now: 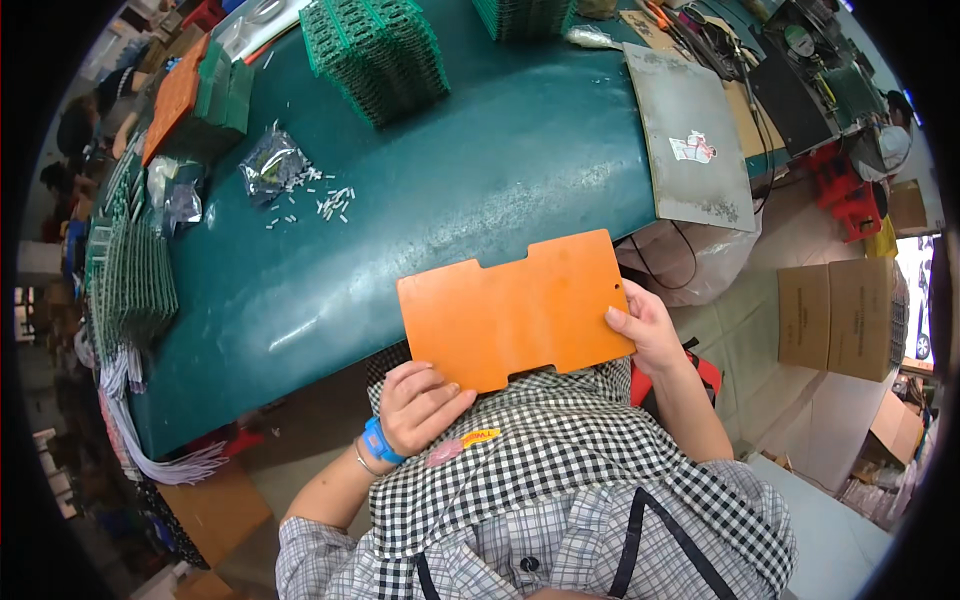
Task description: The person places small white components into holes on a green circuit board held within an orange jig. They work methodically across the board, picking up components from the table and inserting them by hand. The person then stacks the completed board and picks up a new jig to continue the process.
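A flat orange board (515, 312) with a notch in its far edge and another in its near edge is held above my lap, at the front edge of the table. My left hand (418, 405) grips its near left corner, fingers bent over the edge. On the right side, my right hand (648, 325) clasps the board with the thumb on top and the other fingers underneath, mostly hidden. A small dark hole shows near the board's right edge.
The green table (480, 150) carries a tall stack of green circuit boards (375, 55), small white pieces (335, 203), a plastic bag (273, 165), an orange-and-green stack (195, 100) and a grey metal plate (690, 140). Cardboard boxes (838, 318) stand on the floor at right.
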A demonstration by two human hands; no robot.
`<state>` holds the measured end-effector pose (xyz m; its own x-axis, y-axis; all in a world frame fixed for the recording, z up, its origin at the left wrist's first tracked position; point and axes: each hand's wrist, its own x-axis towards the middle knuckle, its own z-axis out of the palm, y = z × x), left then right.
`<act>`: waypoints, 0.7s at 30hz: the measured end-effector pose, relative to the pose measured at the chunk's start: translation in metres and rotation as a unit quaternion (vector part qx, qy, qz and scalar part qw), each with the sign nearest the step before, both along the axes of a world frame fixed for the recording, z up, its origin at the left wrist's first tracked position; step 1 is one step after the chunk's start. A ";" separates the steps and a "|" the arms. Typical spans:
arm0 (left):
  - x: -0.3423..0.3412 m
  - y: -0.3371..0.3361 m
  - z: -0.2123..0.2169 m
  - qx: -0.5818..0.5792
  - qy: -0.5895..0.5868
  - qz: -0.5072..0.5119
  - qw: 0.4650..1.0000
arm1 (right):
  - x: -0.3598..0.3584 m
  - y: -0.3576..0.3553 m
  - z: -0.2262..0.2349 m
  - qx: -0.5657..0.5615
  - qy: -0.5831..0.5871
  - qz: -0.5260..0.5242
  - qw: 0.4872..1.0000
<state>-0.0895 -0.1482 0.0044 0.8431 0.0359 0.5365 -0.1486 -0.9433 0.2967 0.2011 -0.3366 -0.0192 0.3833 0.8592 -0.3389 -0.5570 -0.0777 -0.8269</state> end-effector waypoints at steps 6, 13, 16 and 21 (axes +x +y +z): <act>0.005 0.011 -0.011 0.014 -0.019 0.092 0.996 | 0.015 0.003 0.022 -0.022 0.012 0.028 0.999; 0.029 0.026 0.019 -0.442 -0.029 0.112 0.890 | 0.031 0.031 0.050 0.107 -0.116 -0.065 0.985; 0.054 0.054 0.002 -0.667 -0.110 0.145 0.723 | 0.034 0.057 0.047 0.043 -0.630 -0.160 0.759; 0.072 0.073 -0.008 -0.753 -0.125 0.150 0.629 | 0.039 0.097 0.009 0.021 -0.765 -0.027 0.643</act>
